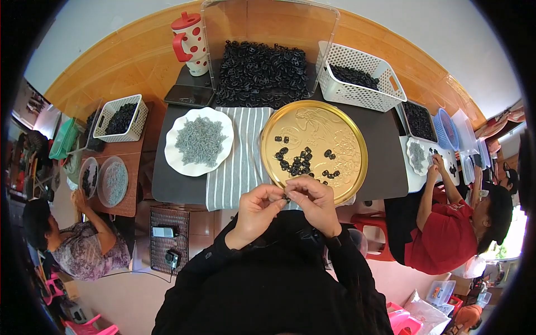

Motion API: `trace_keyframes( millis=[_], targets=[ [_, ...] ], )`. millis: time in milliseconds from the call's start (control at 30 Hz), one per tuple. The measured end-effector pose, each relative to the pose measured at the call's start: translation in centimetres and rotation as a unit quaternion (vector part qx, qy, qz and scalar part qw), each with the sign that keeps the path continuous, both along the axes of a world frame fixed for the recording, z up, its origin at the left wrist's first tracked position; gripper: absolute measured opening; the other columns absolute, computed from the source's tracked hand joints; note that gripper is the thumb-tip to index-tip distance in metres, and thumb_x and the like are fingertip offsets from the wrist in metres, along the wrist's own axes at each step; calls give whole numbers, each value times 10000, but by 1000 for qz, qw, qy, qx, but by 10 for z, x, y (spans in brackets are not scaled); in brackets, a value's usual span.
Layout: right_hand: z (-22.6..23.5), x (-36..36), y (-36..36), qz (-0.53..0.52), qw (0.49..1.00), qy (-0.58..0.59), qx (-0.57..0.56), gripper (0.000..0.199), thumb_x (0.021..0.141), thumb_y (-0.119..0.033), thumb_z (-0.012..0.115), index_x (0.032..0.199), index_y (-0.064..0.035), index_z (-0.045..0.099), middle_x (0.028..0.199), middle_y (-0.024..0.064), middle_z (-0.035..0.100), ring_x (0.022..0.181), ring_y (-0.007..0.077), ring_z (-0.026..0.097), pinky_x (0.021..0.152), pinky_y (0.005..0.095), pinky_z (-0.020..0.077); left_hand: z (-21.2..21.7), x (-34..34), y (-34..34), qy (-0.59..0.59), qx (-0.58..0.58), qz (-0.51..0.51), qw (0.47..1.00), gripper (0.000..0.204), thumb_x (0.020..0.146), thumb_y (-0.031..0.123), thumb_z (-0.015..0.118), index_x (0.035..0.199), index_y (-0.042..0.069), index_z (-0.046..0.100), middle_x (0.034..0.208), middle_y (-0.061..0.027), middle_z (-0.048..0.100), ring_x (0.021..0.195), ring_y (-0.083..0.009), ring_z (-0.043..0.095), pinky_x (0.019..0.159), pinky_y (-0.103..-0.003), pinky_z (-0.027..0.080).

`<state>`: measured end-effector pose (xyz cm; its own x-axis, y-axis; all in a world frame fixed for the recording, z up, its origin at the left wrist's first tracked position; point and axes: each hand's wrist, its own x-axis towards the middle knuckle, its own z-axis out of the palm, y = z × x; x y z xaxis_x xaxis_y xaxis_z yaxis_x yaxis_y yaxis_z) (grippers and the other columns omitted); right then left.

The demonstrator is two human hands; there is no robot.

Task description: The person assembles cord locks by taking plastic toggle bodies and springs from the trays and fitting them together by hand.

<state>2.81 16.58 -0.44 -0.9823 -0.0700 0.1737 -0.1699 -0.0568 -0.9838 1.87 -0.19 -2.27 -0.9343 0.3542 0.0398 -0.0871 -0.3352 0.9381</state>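
Tumbler marking: a small dark print sits low on the red-spotted tumbler (196, 50), too small to read; the tumbler stands at the back, left of the clear tub (268, 25).
Clear tub: holds a broad heap of loose black pieces (262, 72); its clear wall rises behind them.
White basket: the perforated basket (371, 96) right of the tub carries more black pieces, piled low inside.
Scalloped plate: the white wavy-edged plate (172, 152) bears a mound of small grey-green pieces (201, 140); a striped cloth (241, 162) lies just right of it on the dark counter (385, 162).
Gold tray: the round embossed tray (346, 142) overlaps the cloth; black parts (300, 163) lie scattered on it, most in a cluster near its middle.
Held piece: a small dark piece (286, 198), mostly hidden by fingers; it is between the two hands, at the tray's near rim.
Left hand: the left hand (254, 216) pinches the piece, thumb against fingertips.
Right hand: the right hand (318, 206) closes on the same piece from the other side; the fingertips of both hands nearly meet.
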Motion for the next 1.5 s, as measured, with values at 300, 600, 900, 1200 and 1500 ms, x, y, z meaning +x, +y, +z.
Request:
trace_keyframes(
  millis=[300, 600, 900, 1200, 1500],
  targets=[
    [5, 2, -4, -13, 992, 61, 112, 235, 802, 106, 567, 1021, 25, 601, 783, 77, 572, 721, 147, 574, 655, 253, 464, 4, 2, -1, -10, 9, -32, 999, 219, 866, -39, 591, 1084, -19, 579, 892, -58, 643, 749, -74, 584, 589, -195, 470],
    [0, 6, -12, -51, 980, 121, 148, 204, 806, 85, 584, 994, 10, 611, 765, 89, 580, 676, 186, 578, 627, 274, 457, 4, 7, 1, -20, 17, -7, 1000, 194, 860, -56, 588, 1049, -13, 580, 873, -51, 645, 737, -73, 590, 588, -188, 471],
    [6, 4, 36, -205, 953, 75, 209, 131, 828, 11, 589, 956, 4, 616, 764, 94, 545, 718, 179, 568, 621, 291, 455, -7, -3, -5, -27, 7, -13, 1000, 140, 859, -47, 607, 995, -24, 629, 829, -49, 649, 720, -81, 600, 583, -195, 479],
    [2, 1, 51, -140, 858, 106, 482, 212, 730, -21, 613, 940, 8, 627, 821, 170, 526, 800, 328, 552, 670, 410, 460, -14, -9, -4, -52, 8, 1, 999, 143, 838, -56, 621, 978, -41, 648, 771, -85, 653, 677, -120, 617, 579, -219, 497],
    [0, -15, 44, -111, 793, 107, 590, 131, 725, -40, 588, 847, -14, 624, 838, 190, 502, 771, 352, 542, 646, 410, 466, -17, -11, -6, -53, 2, -14, 998, 156, 847, -60, 610, 997, -36, 646, 815, -77, 656, 723, -106, 619, 583, -216, 504]
  ],
)
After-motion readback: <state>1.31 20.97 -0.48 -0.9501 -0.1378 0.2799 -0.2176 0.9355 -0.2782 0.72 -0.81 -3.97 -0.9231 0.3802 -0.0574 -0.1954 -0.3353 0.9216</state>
